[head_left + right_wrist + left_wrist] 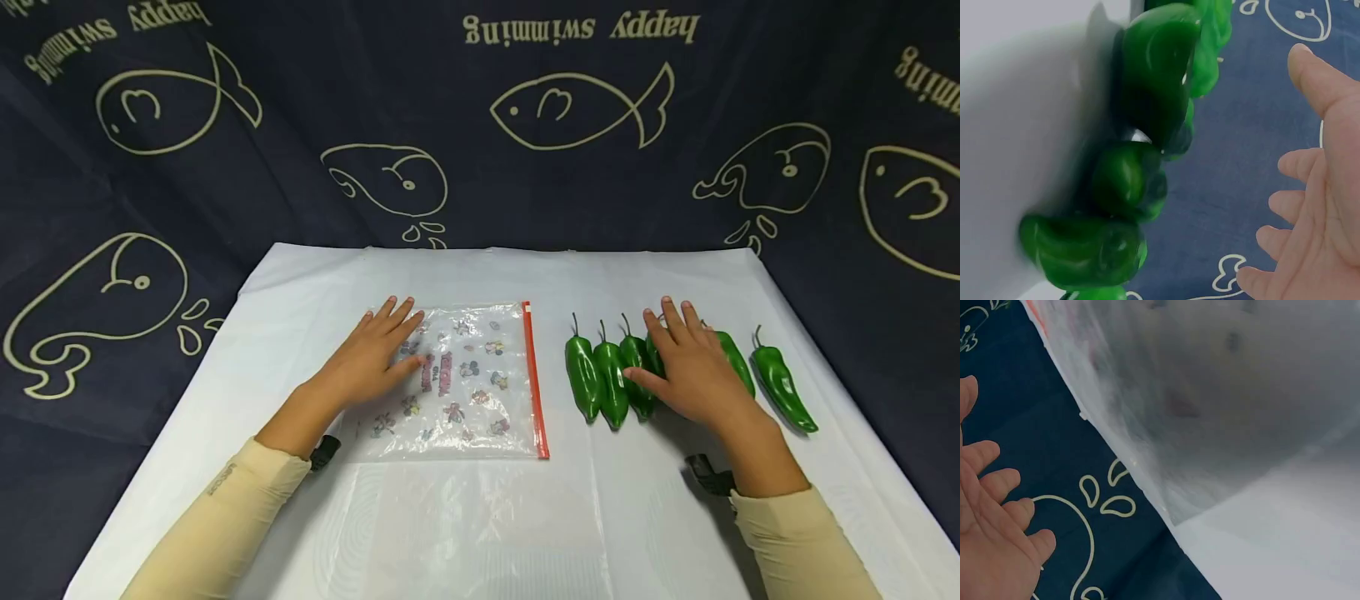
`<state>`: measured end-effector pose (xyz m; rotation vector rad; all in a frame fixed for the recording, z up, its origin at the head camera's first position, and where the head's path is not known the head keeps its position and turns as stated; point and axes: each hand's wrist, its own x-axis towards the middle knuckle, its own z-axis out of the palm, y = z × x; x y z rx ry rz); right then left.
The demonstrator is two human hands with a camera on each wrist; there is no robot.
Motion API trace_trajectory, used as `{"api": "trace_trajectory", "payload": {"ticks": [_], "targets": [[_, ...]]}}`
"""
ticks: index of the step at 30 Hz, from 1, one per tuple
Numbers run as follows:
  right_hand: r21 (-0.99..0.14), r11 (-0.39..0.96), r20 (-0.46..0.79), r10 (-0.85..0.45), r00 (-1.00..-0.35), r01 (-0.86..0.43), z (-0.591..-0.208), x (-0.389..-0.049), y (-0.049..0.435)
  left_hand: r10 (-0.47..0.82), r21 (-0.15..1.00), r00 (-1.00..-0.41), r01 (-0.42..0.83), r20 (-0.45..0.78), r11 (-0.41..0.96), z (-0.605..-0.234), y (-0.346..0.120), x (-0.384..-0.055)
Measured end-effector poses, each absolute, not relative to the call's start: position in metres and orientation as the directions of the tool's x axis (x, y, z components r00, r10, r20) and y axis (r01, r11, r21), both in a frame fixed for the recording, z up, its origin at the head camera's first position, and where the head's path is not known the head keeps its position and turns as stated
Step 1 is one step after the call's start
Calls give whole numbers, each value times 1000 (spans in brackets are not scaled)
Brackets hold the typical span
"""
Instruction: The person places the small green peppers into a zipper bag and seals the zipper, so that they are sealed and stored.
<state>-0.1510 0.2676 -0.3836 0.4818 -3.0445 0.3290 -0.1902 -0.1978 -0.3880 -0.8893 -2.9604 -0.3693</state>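
At the left of the frame we see the left hand (371, 358), its fingers straight, a little apart and aimed at the upper right, gripping nothing. It hovers over the left side of the clear printed bag (476, 408); the left wrist view shows the palm well apart from the plastic. The bag lies flat on the white table (480, 525) near the middle of the frame, its red edge (536, 383) running up and down along its right side. That edge is out to the right of the left thumb, on the side facing the peppers; we cannot tell whether it is sealed.

Past a narrow strip of table, just right of centre, come the green peppers (583, 379) in a row, stems up the frame and tips down, so their long axes run nearly parallel to the red edge. That, we judge, is the relation that matters: the row stands between that edge and the right palm, with its leftmost peppers beyond the thumb.

The right hand (693, 367) is plainly the nearer one to them. It hangs above the row, hiding part of it, fingers straight, slightly spread and holding nothing. At the far right, the last pepper (783, 390) lies outside the hand, slanting down to the lower right.
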Motion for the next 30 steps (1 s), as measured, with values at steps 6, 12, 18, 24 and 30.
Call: {"api": "trace_trajectory", "payload": {"ticks": [6,12,18,24,30], "targets": [[-249,912,53,-324,-945,-327,-383,-152,261,574,279,-814,575,93,770,-391,-178,-194],[-279,898,55,-339,-939,-340,-383,-152,256,633,301,-772,616,51,728,-396,-146,-188],[-290,891,57,-348,-936,-349,-382,-153,249,681,273,-732,659,16,701,-403,-120,-184],[-288,886,47,-366,-929,-364,-384,-157,242,679,262,-733,646,-50,717,-403,-108,-179],[-277,879,59,-386,-920,-387,-388,-159,235,673,263,-738,640,-52,722,-401,-98,-180]]}}
